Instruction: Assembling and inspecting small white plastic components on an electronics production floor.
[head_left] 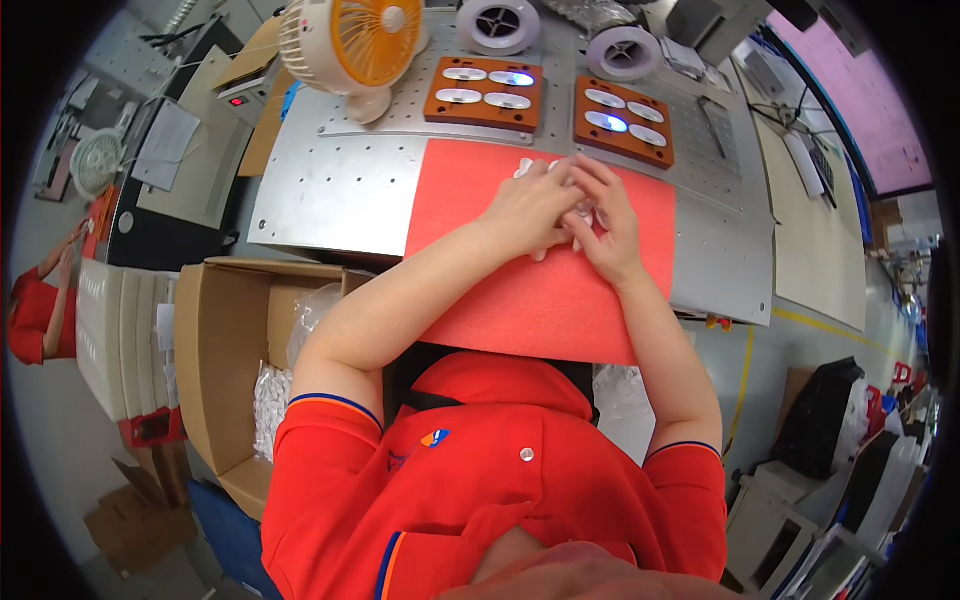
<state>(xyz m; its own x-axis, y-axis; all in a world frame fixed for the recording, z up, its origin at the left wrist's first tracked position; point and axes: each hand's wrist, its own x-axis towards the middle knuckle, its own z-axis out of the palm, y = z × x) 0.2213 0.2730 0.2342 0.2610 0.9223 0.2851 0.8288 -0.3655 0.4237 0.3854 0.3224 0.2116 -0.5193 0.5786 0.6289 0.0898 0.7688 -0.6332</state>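
My hands meet over a red mat on the metal bench. My left hand lies across several small glossy white pieces, its fingers curled and reaching toward my other hand. My right hand bends inward against it, and white pieces show between its thumb and fingers. The fingers hide most of these pieces, so their exact shape is unclear. Beyond the mat sit two orange-brown fixtures, the left fixture and the right fixture. Each bears white oval parts, one of them glowing blue.
A white and orange fan stands at the back left, near two round white ring-shaped units. An open cardboard box with clear bags is at my left. Far left, another person in red works.
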